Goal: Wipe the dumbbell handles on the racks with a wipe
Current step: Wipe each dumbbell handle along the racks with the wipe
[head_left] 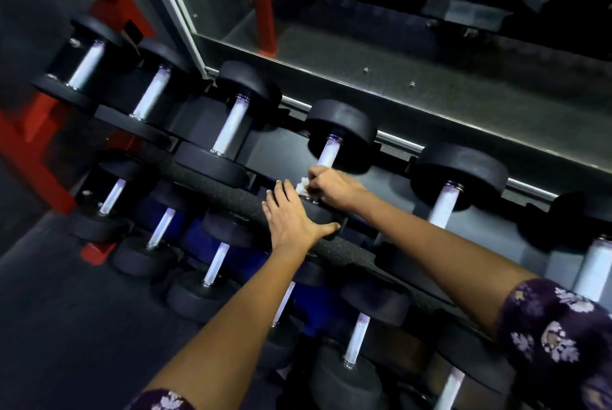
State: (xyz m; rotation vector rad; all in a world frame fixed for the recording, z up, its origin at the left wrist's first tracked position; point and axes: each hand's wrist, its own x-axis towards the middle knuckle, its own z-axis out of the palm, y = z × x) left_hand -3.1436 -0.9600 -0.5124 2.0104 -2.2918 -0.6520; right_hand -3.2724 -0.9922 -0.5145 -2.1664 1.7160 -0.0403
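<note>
1. Step in hand: wiping a top-rack handle (328, 154); right hand (331, 186) fingers pinching wipe (302, 187) at its near end.
2. Left hand (291, 220) flat, fingers straight, bracing on the near weight (319, 216).
3. Next, likely: stroking wipe along handle.

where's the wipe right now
In the head view the white wipe is near the centre, pinched in the right hand at the lower end of an upper-rack dumbbell handle, just above the left hand.

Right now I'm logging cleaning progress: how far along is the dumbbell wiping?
Nothing visibly shows which handles are finished. In hand: the right hand holds the wipe at the lower end of one top-rack handle, while the left hand rests on that dumbbell's near head. The lower rack's handles are untouched now.
</note>
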